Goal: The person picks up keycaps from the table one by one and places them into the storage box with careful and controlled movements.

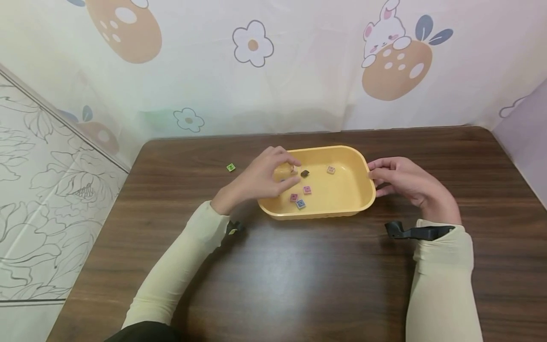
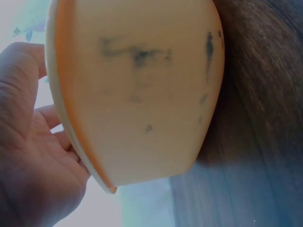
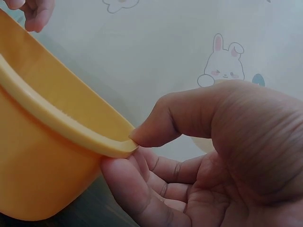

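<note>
A yellow plastic basin stands on the table, with small square tiles inside. A pink tile, a magenta tile and a blue tile lie close together, apart from a pale orange tile. Near the left fingertips lies a small dark piece. Over the basin's left end reaches my left hand, thumb and fingers spread apart. Behind the rim in the left wrist view, its fingertips are hidden. At the right end my right hand pinches the rim between thumb and finger.
A green tile lies on the brown wooden table, left of the basin. The table's back edge meets a patterned wall covering. Black wrist mounts sit on both sleeves.
</note>
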Action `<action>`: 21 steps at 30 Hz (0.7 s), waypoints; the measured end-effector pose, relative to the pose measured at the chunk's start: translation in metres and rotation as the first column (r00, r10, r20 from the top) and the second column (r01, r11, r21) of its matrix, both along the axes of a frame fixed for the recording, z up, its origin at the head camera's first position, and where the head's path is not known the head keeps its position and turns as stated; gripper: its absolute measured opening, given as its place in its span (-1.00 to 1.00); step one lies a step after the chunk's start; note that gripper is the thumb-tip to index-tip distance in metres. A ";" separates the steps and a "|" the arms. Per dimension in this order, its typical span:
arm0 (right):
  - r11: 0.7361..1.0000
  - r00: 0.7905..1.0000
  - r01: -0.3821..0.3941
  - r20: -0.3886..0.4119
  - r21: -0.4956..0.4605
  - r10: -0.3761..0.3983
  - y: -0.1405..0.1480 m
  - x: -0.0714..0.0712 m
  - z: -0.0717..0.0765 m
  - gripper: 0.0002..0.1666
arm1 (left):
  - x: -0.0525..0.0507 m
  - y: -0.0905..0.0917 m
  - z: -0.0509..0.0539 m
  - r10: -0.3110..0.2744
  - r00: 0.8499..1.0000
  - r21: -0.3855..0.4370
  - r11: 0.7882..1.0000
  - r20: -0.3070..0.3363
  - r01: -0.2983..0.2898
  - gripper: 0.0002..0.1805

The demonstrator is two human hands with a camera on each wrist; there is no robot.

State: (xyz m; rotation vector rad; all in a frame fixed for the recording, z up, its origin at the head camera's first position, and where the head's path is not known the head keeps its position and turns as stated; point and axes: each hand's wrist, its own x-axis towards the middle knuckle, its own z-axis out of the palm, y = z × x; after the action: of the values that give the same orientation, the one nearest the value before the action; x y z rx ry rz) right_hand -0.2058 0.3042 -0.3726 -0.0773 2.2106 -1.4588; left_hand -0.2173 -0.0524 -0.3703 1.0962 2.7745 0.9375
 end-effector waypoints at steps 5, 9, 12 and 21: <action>1.000 1.000 0.000 -0.002 -0.001 0.000 -0.001 -0.001 0.000 -0.41 | 0.000 -0.002 0.002 0.006 1.000 -0.004 1.000 0.008 -0.006 -0.52; 1.000 1.000 -0.001 -0.002 -0.004 0.001 -0.002 -0.002 0.000 -0.41 | 0.001 -0.004 0.005 0.015 1.000 -0.002 1.000 0.004 -0.015 -0.50; 1.000 1.000 0.001 0.004 -0.001 -0.001 -0.003 -0.002 0.000 -0.41 | 0.001 -0.007 0.008 0.031 0.999 0.006 0.999 0.010 -0.031 -0.49; 1.000 1.000 0.011 0.021 0.001 -0.011 -0.001 0.000 0.002 -0.39 | -0.001 -0.030 0.011 0.107 0.994 0.041 0.993 -0.001 -0.107 -0.47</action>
State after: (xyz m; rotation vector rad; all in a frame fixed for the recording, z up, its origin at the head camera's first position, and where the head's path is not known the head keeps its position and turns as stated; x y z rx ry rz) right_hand -0.2061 0.3029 -0.3707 -0.0500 2.1982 -1.4580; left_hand -0.2178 -0.0825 -0.3594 0.9620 2.8542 1.0079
